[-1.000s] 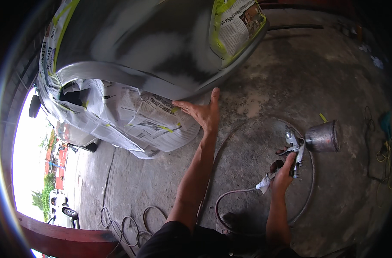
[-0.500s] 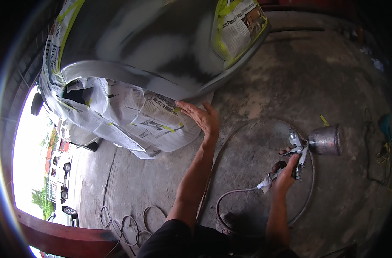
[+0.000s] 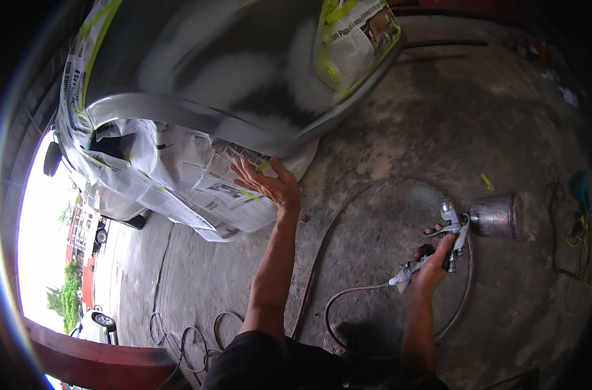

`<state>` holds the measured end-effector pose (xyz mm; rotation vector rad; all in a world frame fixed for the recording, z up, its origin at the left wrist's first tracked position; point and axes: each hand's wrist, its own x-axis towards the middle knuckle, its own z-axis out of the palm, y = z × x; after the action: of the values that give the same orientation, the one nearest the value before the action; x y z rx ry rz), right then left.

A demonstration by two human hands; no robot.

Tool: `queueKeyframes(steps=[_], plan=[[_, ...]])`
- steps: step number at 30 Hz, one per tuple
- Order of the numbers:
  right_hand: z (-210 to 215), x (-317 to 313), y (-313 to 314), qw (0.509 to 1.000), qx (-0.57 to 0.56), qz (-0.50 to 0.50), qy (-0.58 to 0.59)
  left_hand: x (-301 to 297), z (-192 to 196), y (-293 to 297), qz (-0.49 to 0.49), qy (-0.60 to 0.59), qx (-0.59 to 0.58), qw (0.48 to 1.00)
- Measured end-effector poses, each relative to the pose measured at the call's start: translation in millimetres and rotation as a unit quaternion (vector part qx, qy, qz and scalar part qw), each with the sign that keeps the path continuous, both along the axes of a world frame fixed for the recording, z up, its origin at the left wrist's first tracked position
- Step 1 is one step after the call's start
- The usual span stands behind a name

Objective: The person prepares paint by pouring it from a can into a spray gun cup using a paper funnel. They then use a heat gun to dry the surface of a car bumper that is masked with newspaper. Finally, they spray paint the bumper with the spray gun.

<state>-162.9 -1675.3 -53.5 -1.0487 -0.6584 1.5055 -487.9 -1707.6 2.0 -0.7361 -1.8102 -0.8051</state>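
My left hand (image 3: pixel 272 187) is open, its fingers spread just below the lower edge of a grey and black car bumper (image 3: pixel 257 78). It overlaps the newspaper masking (image 3: pixel 198 156) beneath that edge; whether it touches the paper I cannot tell. Yellow-green tape holds newspaper over an opening (image 3: pixel 358 49) at the bumper's right end. Low on the right, my right hand (image 3: pixel 431 266) grips a metal spray gun (image 3: pixel 450 218) with a paint-stained cup (image 3: pixel 494 216) on its side. A white fitting joins the gun to an air hose (image 3: pixel 332 312).
The hose loops over the stained concrete floor (image 3: pixel 400 149), with thinner coils (image 3: pixel 192 335) at lower left. A scrap of yellow tape (image 3: pixel 487 182) lies beyond the cup. A red beam (image 3: pixel 101 354) crosses the lower left corner; outside stands a parked vehicle (image 3: pixel 101 322). Cords lie far right.
My left hand has moved left and slightly down from the bumper's lower edge, over the newspaper. The right hand still holds the spray gun in nearly the same place.
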Motion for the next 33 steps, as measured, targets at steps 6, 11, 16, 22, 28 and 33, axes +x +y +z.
queueKeyframes(steps=[6, 11, 16, 22, 28, 33], plan=[[10, -4, -8, 1.0, -0.006, 0.029, -0.002, 27, 28, 41, -0.074, 0.009, 0.002, 0.997], [18, -1, -10, 1.0, -0.004, 0.028, -0.012, -10, -17, -2, -0.113, 0.061, -0.13, 0.983], [9, 4, -3, 0.999, 0.018, 0.018, 0.02, -3, -12, -44, -0.306, 0.091, -0.712, 0.626], [25, 6, -7, 0.999, -0.018, 0.03, 0.039, 26, 108, 67, 0.003, 0.514, -0.747, 0.422], [31, 16, -6, 0.998, -0.006, 0.061, 0.027, -29, 84, 3, 0.138, 0.491, -0.81, 0.289], [41, 17, -10, 0.997, -0.004, 0.074, 0.034, -31, 81, -16, 0.129, 0.318, -0.877, 0.337]])
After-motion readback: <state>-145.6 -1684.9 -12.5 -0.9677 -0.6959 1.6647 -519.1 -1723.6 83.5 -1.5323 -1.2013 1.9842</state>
